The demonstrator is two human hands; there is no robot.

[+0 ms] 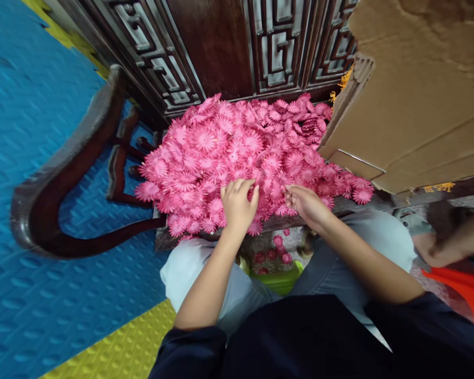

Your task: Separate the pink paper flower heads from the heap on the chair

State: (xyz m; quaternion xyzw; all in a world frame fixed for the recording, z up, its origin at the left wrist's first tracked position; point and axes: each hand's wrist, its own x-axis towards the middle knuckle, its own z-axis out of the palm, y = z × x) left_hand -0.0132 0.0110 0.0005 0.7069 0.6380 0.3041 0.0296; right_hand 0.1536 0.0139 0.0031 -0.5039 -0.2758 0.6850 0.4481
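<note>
One pile of pink flowers (pixel 213 152) on a wooden seat (pixel 164 240), too many to count.
L to R: one armrest (pixel 81 137); left hand (pixel 237 202) over pile front, grip apart; at least five loose flowers (pixel 286 258) on the floor (pixel 257 242); right hand (pixel 306 202) at pile front, fingers bunched, can't tell if grip's clamped; one cardboard piece (pixel 418 105) by pile's right end.

Open air lies above the pink flower pile (pixel 240 155); carved panel (pixel 213 52) blocks behind it, cardboard (pixel 426 105) right, armrest (pixel 35 213) left.
</note>
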